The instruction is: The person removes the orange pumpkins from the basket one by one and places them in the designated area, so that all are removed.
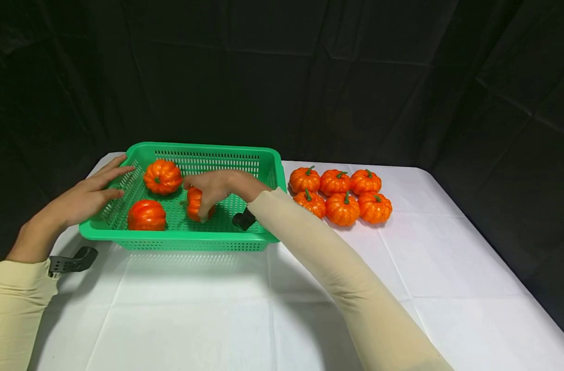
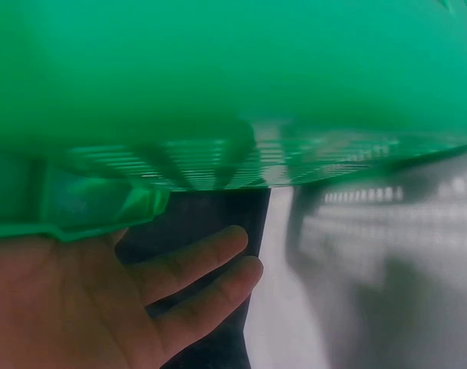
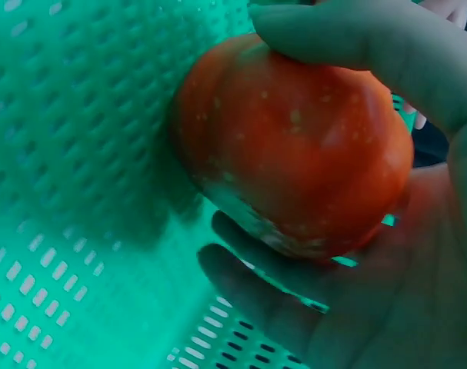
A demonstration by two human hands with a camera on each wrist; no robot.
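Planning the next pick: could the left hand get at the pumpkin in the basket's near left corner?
Probably yes: the left hand rests open on the basket rim beside that pumpkin, nothing lying between them.

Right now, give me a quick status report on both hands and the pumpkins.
Right hand grips pumpkin inside green basket. Left hand flat against basket's side. Nothing in the way.

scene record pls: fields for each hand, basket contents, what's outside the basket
right hand: grips a pumpkin inside the green basket
left hand: open, straight fingers on the basket's left rim
loose in basket: two pumpkins, back and front left
outside basket: six pumpkins grouped to its right on the white tablecloth
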